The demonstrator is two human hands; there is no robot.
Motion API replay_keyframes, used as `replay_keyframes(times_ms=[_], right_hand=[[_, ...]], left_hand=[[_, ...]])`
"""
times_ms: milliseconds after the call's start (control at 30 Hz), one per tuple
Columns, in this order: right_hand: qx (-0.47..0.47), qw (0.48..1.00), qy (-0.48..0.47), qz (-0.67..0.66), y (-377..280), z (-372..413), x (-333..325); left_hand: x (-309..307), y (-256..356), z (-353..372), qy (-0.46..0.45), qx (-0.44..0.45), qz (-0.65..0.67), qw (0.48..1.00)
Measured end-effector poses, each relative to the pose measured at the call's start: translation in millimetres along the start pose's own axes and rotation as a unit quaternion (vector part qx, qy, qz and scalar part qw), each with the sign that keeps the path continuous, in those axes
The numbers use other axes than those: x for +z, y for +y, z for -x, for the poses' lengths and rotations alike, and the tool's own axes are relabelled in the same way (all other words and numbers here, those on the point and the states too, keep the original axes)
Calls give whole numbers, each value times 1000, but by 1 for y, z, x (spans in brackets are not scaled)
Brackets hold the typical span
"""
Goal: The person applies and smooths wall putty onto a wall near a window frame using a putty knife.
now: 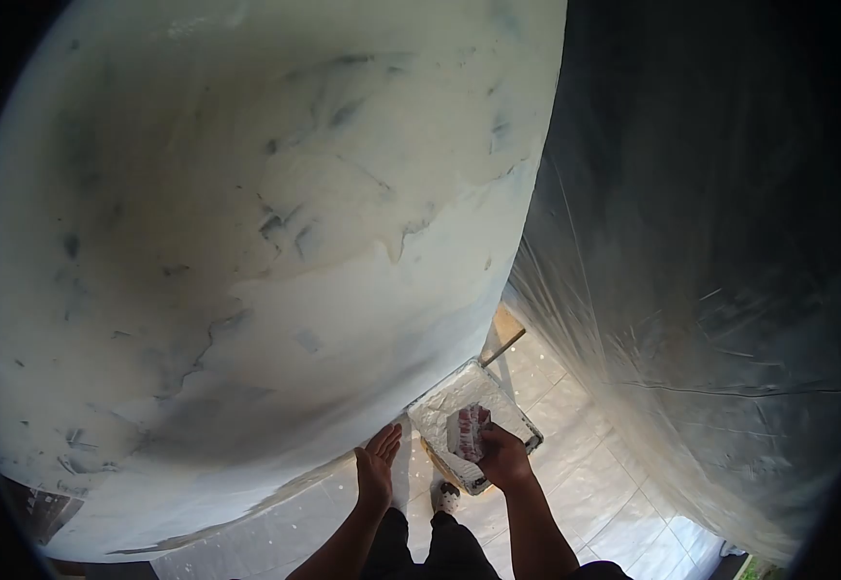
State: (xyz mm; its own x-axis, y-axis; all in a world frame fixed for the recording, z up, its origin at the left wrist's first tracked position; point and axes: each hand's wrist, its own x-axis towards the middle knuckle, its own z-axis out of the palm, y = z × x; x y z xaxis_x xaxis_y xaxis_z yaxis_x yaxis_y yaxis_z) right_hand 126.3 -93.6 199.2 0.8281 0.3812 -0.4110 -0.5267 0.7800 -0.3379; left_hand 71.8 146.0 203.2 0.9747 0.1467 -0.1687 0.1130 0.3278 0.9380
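My right hand (pixel 504 456) is wrapped round a red and white block-like tool (pixel 469 432), smeared with white material, and holds it over a tray. The square tray (pixel 444 391) is coated with thick white paste and has dark edges. Left of it, my left hand (pixel 379 464) has its fingers stretched out and holds nothing. It is close to the lower edge of a large white patchy surface (pixel 324 261), which bears dark marks and cracked, uneven patches.
Clear plastic sheeting (pixel 691 406) hangs on the right over a dark area. Pale floor tiles (pixel 594 483) with white specks lie below. A thin stick (pixel 503 347) juts out by the tray's top corner. A spotted shoe (pixel 447 497) shows beneath the tray.
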Motion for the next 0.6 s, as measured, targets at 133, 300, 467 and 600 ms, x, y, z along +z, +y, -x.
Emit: replay_keyframes(times_ms=[133, 300, 467, 600], right_hand=[[22, 998, -49, 18, -6, 19, 64], [24, 980, -192, 42, -8, 60, 192], [-39, 926, -362, 103, 3, 79, 292], [-116, 900, -394, 145, 25, 128, 417]], left_hand=[[6, 77, 34, -15, 89, -23, 996], [-10, 175, 75, -6, 262, -62, 963], [-55, 320, 130, 16, 465, -195, 863], [-100, 441, 185, 80, 630, -247, 732]])
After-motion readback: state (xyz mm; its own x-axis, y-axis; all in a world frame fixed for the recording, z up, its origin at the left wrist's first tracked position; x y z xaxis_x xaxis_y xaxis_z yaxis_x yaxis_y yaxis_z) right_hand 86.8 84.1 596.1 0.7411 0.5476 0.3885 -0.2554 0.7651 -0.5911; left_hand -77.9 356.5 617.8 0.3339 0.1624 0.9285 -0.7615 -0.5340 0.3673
